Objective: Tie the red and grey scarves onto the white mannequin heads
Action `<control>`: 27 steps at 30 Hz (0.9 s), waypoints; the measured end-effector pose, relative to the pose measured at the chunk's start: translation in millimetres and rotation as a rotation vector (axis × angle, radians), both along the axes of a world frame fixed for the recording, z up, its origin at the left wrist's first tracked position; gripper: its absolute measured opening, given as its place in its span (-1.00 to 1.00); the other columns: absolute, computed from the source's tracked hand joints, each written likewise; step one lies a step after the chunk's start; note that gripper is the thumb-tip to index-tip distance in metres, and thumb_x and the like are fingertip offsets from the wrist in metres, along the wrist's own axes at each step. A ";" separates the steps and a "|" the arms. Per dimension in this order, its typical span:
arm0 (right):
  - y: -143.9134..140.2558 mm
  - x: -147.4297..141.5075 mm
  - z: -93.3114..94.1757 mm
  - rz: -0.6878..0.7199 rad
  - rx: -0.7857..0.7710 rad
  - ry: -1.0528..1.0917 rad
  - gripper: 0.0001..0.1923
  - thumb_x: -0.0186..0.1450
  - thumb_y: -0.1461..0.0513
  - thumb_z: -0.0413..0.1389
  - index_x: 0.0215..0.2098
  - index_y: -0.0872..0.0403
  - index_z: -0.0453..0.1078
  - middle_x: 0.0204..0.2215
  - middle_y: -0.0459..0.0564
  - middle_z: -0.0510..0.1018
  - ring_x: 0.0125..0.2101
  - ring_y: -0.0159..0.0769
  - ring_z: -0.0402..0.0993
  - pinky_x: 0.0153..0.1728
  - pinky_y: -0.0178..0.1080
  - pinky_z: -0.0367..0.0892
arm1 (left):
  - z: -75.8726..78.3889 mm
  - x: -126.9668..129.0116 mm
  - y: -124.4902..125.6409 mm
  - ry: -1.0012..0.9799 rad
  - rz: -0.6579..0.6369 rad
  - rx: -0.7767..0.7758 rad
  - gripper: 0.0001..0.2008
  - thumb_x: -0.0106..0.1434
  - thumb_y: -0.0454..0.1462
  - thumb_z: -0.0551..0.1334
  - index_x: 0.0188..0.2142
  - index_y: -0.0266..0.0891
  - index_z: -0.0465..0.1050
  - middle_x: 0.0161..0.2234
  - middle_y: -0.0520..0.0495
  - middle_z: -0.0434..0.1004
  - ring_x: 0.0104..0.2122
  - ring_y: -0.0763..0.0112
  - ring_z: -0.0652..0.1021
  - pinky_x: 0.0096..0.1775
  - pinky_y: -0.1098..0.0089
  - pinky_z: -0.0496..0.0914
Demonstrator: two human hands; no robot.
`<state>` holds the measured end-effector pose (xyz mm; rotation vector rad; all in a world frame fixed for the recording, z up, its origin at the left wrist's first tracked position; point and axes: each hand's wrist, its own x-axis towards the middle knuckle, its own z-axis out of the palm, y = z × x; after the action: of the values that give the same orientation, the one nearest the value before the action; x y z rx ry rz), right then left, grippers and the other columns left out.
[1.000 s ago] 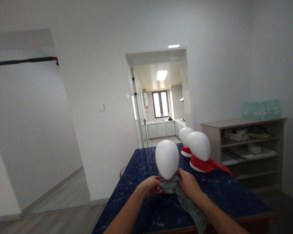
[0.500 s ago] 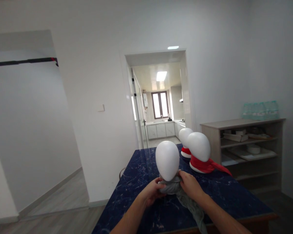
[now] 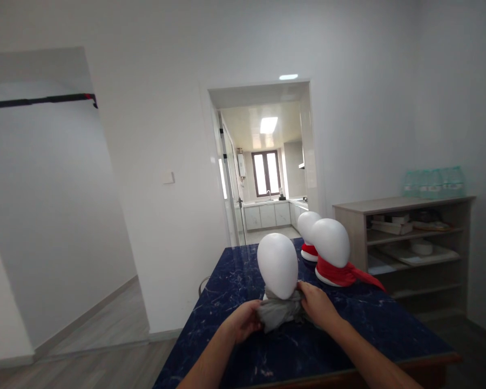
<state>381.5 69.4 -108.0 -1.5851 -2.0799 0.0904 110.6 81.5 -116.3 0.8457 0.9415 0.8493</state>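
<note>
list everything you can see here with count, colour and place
mannequin heads: 3, white, on the table; one near, two behind at right
grey scarf: 1, around the near head's neck
red scarves: 2, on the two far heads
table: 1, dark blue marbled top
shelf unit: 1, grey-brown, right wall, holding flat items
water bottle packs: greenish, on the shelf top; count unclear
bar: 1, black, upper left opening
light switch: 1, white, on wall
kitchen doorway: 1, centre back
left hand: gripping the grey scarf
right hand: gripping the grey scarf
</note>
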 end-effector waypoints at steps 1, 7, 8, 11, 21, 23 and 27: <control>-0.4 -0.4 -0.7 0.000 0.001 0.021 -0.56 0.31 0.46 -0.03 0.07 0.04 0.42 -0.03 0.07 0.63 0.01 -0.18 0.55 -0.05 -0.28 0.27 | -3.8 4.3 -1.7 -0.006 0.046 0.024 -0.76 0.13 -0.43 0.31 -0.17 -0.29 0.52 -0.41 -0.01 0.62 -0.46 0.43 0.60 -0.39 0.50 0.44; -1.3 2.1 -7.0 0.005 -0.014 -0.040 -0.62 0.30 0.47 -0.02 -0.02 0.05 0.42 -0.05 0.05 0.62 0.00 -0.19 0.55 -0.04 -0.28 0.27 | -18.8 31.0 -6.3 -0.173 0.098 0.030 -0.74 0.20 -0.37 0.18 -0.11 -0.28 0.48 -0.23 -0.17 0.69 -0.14 0.19 0.69 -0.12 0.33 0.56; -1.2 3.1 -7.8 0.012 -0.012 -0.067 -0.62 0.30 0.48 -0.03 -0.02 0.05 0.42 -0.04 0.06 0.61 -0.01 -0.19 0.56 -0.06 -0.28 0.28 | -17.6 31.3 -5.4 -0.190 0.074 0.012 -0.75 0.20 -0.37 0.18 -0.12 -0.30 0.49 -0.21 -0.21 0.69 -0.12 0.15 0.69 -0.10 0.30 0.56; -0.5 5.8 -9.5 0.029 0.023 -0.136 -0.61 0.33 0.48 -0.06 0.02 0.06 0.40 -0.03 0.06 0.58 -0.03 -0.22 0.55 -0.08 -0.29 0.29 | -8.5 20.2 -2.0 -0.165 -0.053 -0.043 -0.73 0.20 -0.32 0.23 -0.10 -0.36 0.51 -0.18 -0.29 0.69 -0.09 0.07 0.70 -0.03 0.22 0.57; 1.8 7.0 -9.8 0.015 0.044 -0.177 -0.67 0.45 0.41 -0.09 0.06 0.05 0.38 -0.03 0.04 0.58 -0.08 -0.21 0.58 -0.14 -0.28 0.31 | 18.5 -24.1 9.7 0.286 -0.432 0.040 -0.39 -0.19 -0.50 0.55 -0.08 -0.23 0.61 -0.35 -0.07 0.71 -0.37 0.14 0.71 -0.31 0.30 0.58; 1.9 7.4 -9.7 0.010 0.039 -0.177 -0.68 0.45 0.41 -0.09 0.04 0.05 0.38 -0.02 0.05 0.58 -0.08 -0.21 0.58 -0.13 -0.28 0.31 | 24.8 -27.7 11.0 0.394 -0.443 0.128 -0.48 -0.21 -0.48 0.55 -0.18 -0.26 0.64 -0.37 -0.10 0.71 -0.37 0.16 0.70 -0.32 0.34 0.54; 1.2 8.6 -9.9 -0.004 0.034 -0.169 -0.63 0.43 0.43 -0.10 0.08 0.04 0.38 0.00 0.07 0.58 -0.08 -0.21 0.58 -0.14 -0.28 0.30 | 26.9 -36.4 1.7 0.239 -0.352 0.209 -0.61 -0.08 -0.41 0.50 -0.19 -0.33 0.65 -0.27 -0.17 0.73 -0.25 0.21 0.70 -0.15 0.39 0.52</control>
<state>390.1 70.6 -117.9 -1.6262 -2.1927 -0.0837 74.2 83.2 -89.4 1.2738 0.8835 0.5537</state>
